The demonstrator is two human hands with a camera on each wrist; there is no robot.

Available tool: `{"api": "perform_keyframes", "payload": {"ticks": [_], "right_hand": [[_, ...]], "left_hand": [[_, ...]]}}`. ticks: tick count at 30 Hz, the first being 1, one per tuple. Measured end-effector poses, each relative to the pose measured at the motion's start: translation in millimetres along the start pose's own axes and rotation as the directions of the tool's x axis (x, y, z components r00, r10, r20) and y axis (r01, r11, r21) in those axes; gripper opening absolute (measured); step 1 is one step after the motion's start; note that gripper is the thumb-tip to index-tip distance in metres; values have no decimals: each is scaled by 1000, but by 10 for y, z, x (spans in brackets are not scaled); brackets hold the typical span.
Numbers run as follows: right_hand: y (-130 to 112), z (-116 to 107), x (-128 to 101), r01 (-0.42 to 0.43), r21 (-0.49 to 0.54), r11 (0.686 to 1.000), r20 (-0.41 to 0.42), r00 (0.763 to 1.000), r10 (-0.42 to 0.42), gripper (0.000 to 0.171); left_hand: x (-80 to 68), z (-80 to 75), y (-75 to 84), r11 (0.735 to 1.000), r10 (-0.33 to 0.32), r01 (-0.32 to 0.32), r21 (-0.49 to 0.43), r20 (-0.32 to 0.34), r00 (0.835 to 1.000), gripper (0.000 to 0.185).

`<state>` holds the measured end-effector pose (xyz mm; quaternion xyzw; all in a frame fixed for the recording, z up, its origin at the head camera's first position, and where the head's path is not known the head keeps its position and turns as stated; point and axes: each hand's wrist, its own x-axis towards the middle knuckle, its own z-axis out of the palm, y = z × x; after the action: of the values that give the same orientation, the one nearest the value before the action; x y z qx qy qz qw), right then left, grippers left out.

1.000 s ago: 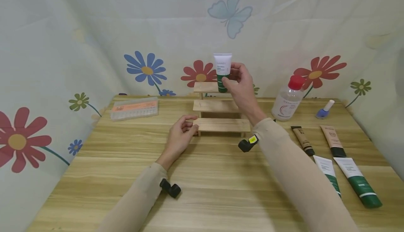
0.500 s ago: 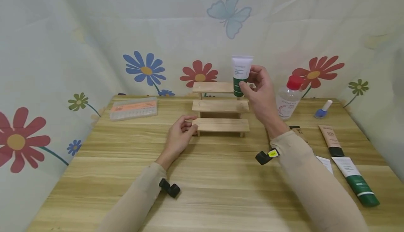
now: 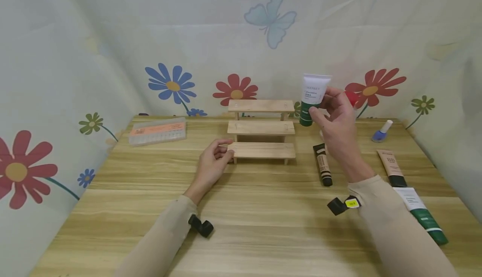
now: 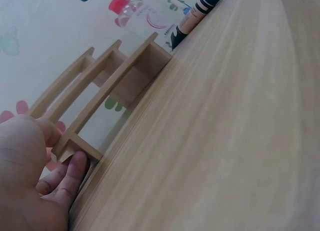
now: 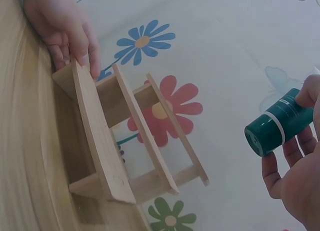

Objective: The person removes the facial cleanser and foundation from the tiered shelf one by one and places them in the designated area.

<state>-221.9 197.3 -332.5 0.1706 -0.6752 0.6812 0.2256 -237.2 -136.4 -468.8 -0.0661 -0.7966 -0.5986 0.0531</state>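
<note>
A three-step wooden display rack (image 3: 261, 150) stands at the back middle of the table. At its left end, my left hand (image 3: 214, 160) grips the lowest step; in the left wrist view its fingers wrap the leg (image 4: 75, 146) under that step. My right hand (image 3: 339, 130) pinches a white and green squeeze tube (image 3: 312, 97) between thumb and fingers. Held in the air right of the rack's top step, the tube has its green cap end down and leans slightly. The right wrist view shows that green cap (image 5: 265, 136) from below, apart from the rack.
Right of the rack lie a black and tan tube (image 3: 322, 164), a beige BB tube (image 3: 392, 168) and a larger green-white tube (image 3: 425, 218). Behind my right hand is a red-capped bottle (image 4: 142, 18). Nail polish (image 3: 382, 131) stands far right; a clear plastic case (image 3: 158, 131) lies left.
My right hand has carried the tube right and slightly down, away from the rack's top step. The black and tan tube left of the arm has come into view. My left hand stays put.
</note>
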Motion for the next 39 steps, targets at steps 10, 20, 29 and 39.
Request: {"api": "perform_keyframes", "payload": {"ticks": [10,20,29,39], "right_hand": [[-14,-364,-368,-74,-109,991,-23,997,72,44],[66,-614,-671,-102,-156,982,-16,995,101,46],[111,-699,-956,-173,-247,953,-26,985,172,42],[144,-777,-1278,-324,-400,857,-89,945,316,41]], "left_hand": [[-18,-50,-14,1000,-1,1,-6,-1,1000,30],[-12,-60,-35,1000,-1,1,0,-5,1000,32],[13,-38,-27,1000,7,-6,10,-5,1000,31],[-10,-11,0,1000,7,-7,-3,7,1000,31]]}}
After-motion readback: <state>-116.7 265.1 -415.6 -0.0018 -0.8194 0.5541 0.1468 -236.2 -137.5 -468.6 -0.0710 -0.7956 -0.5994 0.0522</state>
